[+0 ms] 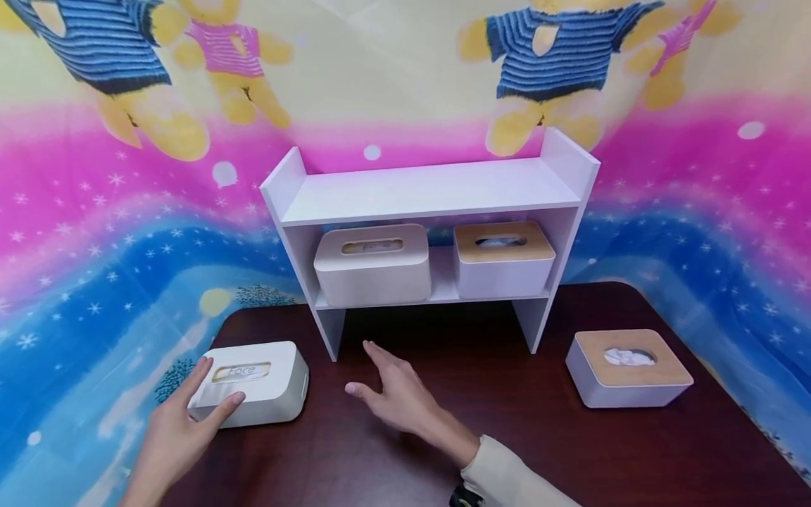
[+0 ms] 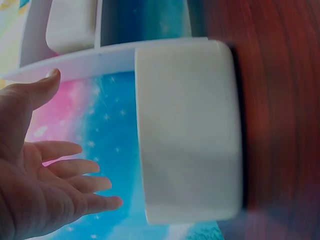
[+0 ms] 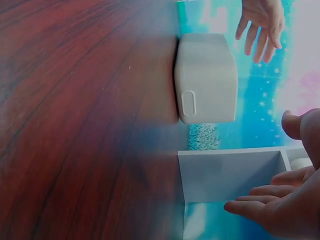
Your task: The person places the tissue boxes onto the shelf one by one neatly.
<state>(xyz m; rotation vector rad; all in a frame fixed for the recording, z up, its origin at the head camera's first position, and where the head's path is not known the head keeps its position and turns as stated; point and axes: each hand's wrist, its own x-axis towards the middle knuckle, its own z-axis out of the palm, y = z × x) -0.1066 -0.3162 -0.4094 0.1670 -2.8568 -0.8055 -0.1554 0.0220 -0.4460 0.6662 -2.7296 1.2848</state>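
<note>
A cream tissue box [image 1: 272, 391] with an oval slot in its lid stands on the dark table at the left. My left hand [image 1: 174, 429] hovers at its near left side, fingers spread; in the left wrist view the hand [image 2: 50, 180] is apart from the box [image 2: 190, 135]. My right hand [image 1: 402, 394] is held over the table in front of the shelf, fingers extended and holding nothing. The right wrist view shows that hand [image 3: 285, 195] with the cream box [image 3: 207, 77] beyond it.
A white two-tier shelf [image 1: 424, 190] stands at the back. On its lower tier sit another cream tissue box [image 1: 374, 274] and a wood-topped white tissue box [image 1: 503, 260]. A second wood-topped tissue box [image 1: 627, 373] stands at the table's right. A printed cloth [image 1: 380, 84] hangs behind.
</note>
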